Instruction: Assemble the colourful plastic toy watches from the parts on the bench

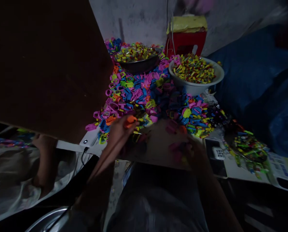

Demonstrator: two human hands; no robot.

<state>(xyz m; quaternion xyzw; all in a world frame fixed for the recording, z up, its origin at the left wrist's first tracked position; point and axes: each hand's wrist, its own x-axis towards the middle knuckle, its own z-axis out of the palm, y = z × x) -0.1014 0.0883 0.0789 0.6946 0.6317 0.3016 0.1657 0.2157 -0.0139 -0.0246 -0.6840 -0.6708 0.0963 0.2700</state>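
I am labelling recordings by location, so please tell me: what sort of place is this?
Probably a small workshop for plastic parts. A wide heap of colourful plastic pieces is in view, and a white bowl and a dark bowl hold many small, mostly yellow pieces.

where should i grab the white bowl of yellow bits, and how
Probably best at the rim of the white bowl, left and right sides together, coming from the near side. The rim flares out over a narrower base, and the yellow bits are heaped inside, so a level hold looks safest.
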